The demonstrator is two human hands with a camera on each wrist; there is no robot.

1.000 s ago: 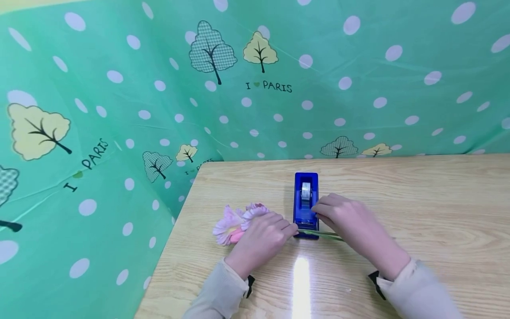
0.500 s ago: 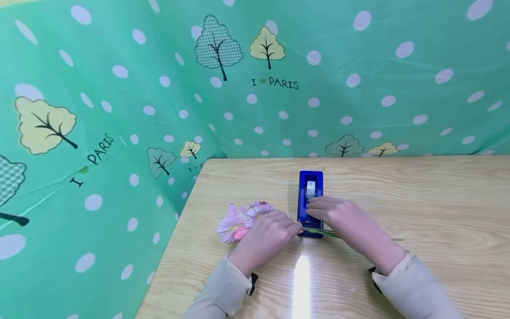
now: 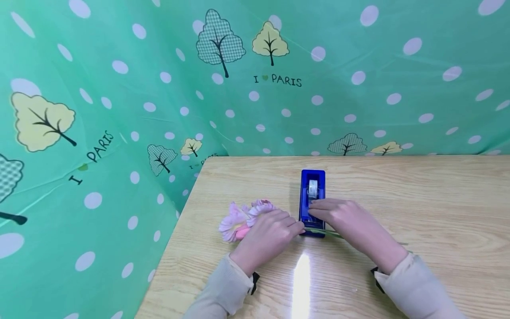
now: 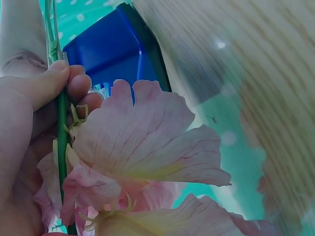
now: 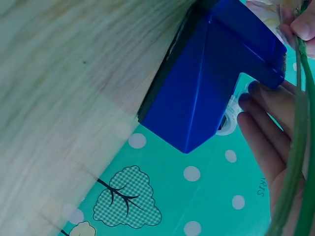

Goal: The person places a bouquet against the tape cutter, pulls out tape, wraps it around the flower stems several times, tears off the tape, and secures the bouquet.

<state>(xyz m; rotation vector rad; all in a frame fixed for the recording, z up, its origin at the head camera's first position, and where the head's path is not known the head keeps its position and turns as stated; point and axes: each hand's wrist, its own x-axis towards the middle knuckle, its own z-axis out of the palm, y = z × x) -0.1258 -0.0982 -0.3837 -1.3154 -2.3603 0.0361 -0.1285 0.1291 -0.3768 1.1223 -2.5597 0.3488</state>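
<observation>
My left hand (image 3: 271, 235) pinches the green stems (image 4: 61, 123) of artificial flowers between thumb and fingers, just beyond the blooms. Pale pink-lilac flowers (image 3: 235, 221) stick out to its left; their large petals fill much of the left wrist view. A blue tape dispenser (image 3: 304, 212) stands on the table between both hands, its clear tape roll (image 3: 312, 189) visible. My right hand (image 3: 354, 221) reaches over the dispenser from the right, fingers fairly straight beneath its cutter end (image 5: 275, 64), near the roll. Whether it touches tape is unclear; the thumb is hidden. The stems pass across the dispenser's near end.
The wood-grain table (image 3: 438, 199) extends far to the right, with a bright light reflection in front of the hands. Green dotted cloth (image 3: 358, 88) printed with trees hangs behind the table and along its left side.
My right fingers have shifted left from the dispenser's right edge to over its middle. The left hand keeps its hold on the stems. The head view has shifted slightly.
</observation>
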